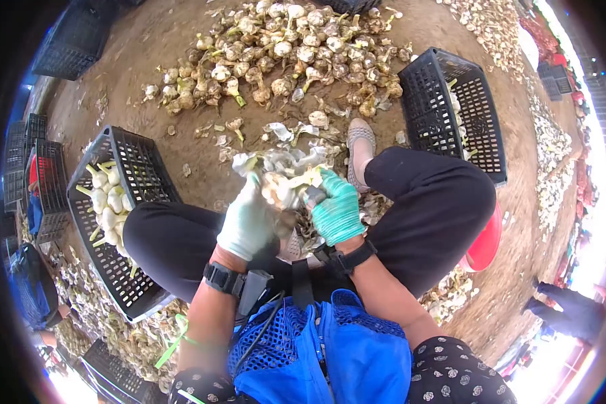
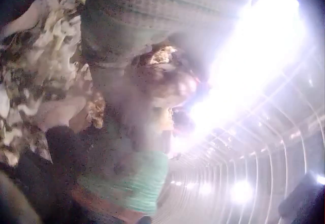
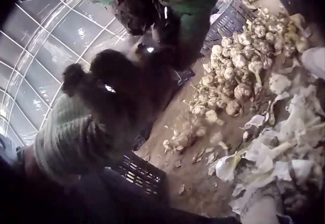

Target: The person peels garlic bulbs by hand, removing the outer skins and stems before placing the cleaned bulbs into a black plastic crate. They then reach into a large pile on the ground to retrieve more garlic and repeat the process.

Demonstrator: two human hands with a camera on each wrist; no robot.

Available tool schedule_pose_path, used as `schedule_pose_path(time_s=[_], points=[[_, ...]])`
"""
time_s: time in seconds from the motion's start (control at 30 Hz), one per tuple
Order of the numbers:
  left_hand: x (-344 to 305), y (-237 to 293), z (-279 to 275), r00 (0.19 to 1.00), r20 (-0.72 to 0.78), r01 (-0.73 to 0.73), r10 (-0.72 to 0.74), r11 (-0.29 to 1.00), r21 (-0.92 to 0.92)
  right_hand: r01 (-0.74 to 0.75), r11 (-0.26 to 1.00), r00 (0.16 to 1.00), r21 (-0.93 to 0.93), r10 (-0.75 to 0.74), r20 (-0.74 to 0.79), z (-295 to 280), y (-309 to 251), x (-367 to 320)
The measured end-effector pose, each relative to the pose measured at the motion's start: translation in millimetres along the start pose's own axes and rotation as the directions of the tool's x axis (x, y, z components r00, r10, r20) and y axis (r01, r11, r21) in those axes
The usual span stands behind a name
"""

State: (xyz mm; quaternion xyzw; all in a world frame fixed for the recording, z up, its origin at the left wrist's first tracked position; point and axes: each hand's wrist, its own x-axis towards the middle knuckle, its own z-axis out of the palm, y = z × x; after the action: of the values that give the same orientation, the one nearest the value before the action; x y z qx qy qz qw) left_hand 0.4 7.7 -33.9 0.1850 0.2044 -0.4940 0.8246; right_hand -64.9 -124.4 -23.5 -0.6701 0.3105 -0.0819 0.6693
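Note:
In the head view my left hand [image 1: 246, 219], in a whitish glove, grips a garlic bulb [image 1: 281, 191] in front of my lap. Its pale stalk [image 1: 308, 178] points to my right hand [image 1: 338, 207], which wears a teal glove and has its fingers curled at the stalk end. A dark grey patch shows at the right thumb; what it is I cannot tell. Blur softens the bulb [image 2: 167, 84] between both gloves in the left wrist view. Dark shadow covers the fingers in the right wrist view. Loose papery skins [image 1: 286, 160] lie just beyond the hands.
A heap of unpeeled garlic [image 1: 283, 57] covers the ground ahead. At the left stands a black crate [image 1: 145, 168] holding cleaned white bulbs [image 1: 109, 198]; another black crate [image 1: 427, 101] is at the right with some bulbs inside. Beside the right knee shows a red rounded object [image 1: 485, 244].

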Motion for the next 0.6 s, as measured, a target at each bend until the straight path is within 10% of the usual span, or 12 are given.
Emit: schedule_pose_path(time_s=[0.03,0.07,0.1,0.37,0.43,0.53,0.6], points=[[3,-2,-9,0.991,0.13,0.011,-0.011,1.0,0.002,0.143,0.962,0.99,-0.231,-0.142,0.022,-2,-5,-1],[-11,-2,20,0.977,-0.009,-0.148,0.215,0.7,0.699,0.113,0.989,0.992,-0.1,-0.117,-0.042,3,9,4],[-12,-10,30,0.839,0.234,-0.441,0.49,0.362,0.822,0.113,0.988,0.992,-0.104,-0.118,-0.041,2,18,5],[9,3,-7,0.957,-0.111,-0.244,0.269,0.949,0.202,0.065,0.996,0.991,-0.061,-0.058,0.118,5,-11,-13],[8,1,-9,0.962,-0.118,-0.225,0.245,0.961,0.16,0.041,0.997,0.986,-0.072,-0.029,0.161,3,-16,-15],[1,-3,0,0.845,0.162,-0.449,0.509,0.511,0.733,0.028,0.995,0.978,-0.095,-0.008,0.206,0,-22,-13],[-9,2,9,0.905,0.136,-0.375,0.404,0.601,0.706,0.033,0.941,0.973,-0.336,0.047,0.228,-13,7,1]])
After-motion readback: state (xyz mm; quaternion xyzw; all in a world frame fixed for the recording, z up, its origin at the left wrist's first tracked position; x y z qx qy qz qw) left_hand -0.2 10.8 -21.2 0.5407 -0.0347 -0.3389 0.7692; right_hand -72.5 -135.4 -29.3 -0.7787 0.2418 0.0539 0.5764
